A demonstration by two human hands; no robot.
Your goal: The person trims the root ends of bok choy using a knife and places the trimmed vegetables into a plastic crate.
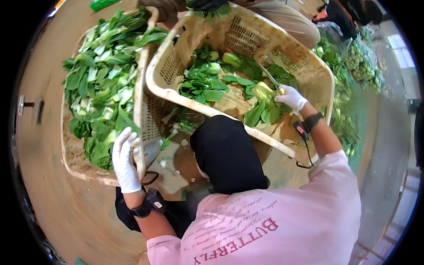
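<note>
My left hand (123,160), in a white glove, is at the near right rim of the left crate (67,152). Its fingers are extended and apart, beside cut bok choy leaves (99,110) heaped in that crate. In the wide right crate (203,105), my gloved right hand (291,99) is closed around a knife (271,76). The thin blade points away and to the left. A bok choy head (264,95) lies right by the fingers, its leaves toward me; I cannot tell whether they also grip it. More bok choy (205,84) lies loose on the crate floor.
Across the right crate, another person's dark-gloved hand (207,4) holds greens over its far rim. Leaf scraps (163,163) litter the floor between the crates. Further greens (342,110) are piled to the right, near bagged vegetables (360,62). My knee (227,154) stands against the right crate.
</note>
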